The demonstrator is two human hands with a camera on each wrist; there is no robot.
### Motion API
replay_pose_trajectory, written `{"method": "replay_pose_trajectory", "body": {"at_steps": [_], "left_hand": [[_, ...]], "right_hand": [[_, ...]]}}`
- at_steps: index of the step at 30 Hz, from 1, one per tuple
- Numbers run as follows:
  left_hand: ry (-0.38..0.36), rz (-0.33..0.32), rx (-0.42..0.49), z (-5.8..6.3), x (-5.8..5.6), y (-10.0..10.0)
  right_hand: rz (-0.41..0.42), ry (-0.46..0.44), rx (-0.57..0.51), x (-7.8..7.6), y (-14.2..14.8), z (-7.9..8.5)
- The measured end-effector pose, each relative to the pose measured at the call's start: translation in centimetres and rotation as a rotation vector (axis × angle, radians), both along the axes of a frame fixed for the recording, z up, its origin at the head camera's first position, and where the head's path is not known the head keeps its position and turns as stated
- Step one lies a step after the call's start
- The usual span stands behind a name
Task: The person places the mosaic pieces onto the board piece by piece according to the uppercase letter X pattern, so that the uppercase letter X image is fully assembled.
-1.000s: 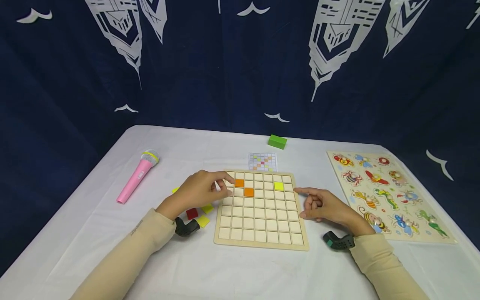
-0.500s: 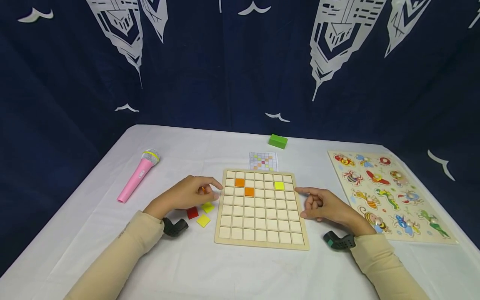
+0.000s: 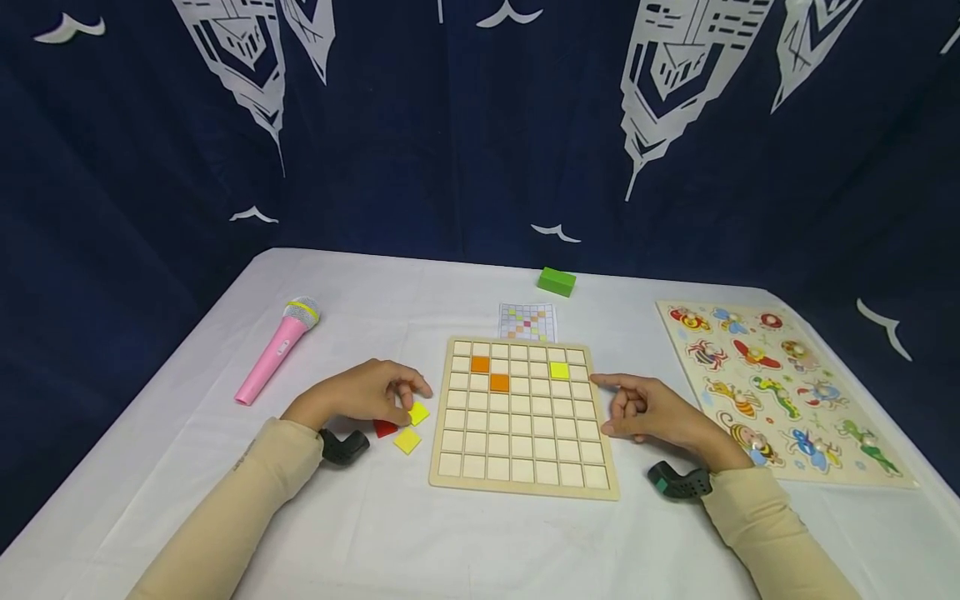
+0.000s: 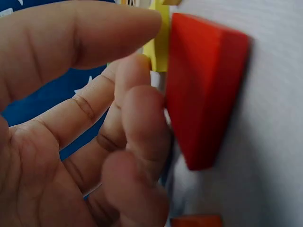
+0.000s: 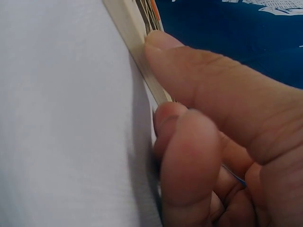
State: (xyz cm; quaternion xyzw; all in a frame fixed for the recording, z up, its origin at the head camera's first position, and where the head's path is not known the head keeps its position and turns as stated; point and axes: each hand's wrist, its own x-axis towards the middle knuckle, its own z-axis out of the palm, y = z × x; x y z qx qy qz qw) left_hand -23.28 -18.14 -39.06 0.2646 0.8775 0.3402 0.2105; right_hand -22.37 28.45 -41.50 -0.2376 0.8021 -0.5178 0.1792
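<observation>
Head view shows the left hand (image 3: 365,393) at nine o'clock of the wooden grid board (image 3: 522,417), fingers curled down, touching the red tile (image 3: 385,428) beside two yellow tiles (image 3: 417,412). At three o'clock, the right hand (image 3: 651,411) presses its thumb and loosely bent fingers against the board's edge.

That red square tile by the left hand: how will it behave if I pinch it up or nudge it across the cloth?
The red tile looks like a rigid, thick-edged slab, so it probably stays stiff and light. Lying flat on the white cloth, it should slide, not roll. Its painted faces seem smooth, so the left hand may grip better on the edges.
</observation>
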Motion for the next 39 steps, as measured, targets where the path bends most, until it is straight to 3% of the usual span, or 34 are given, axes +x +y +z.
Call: {"method": "replay_pose_trajectory", "body": {"at_steps": [20,33,39], "left_hand": [[-0.014,0.041,0.019,-0.54,-0.52,-0.49],[-0.012,0.071,0.028,-0.42,-0.25,-0.32],[0.057,0.062,0.051,-0.34,-0.32,-0.19]], "right_hand": [[0.018,0.019,-0.010,-0.18,0.20,-0.12],[0.027,0.016,-0.025,-0.12,0.18,-0.05],[0.027,0.015,-0.025,-0.11,0.20,-0.06]]}}
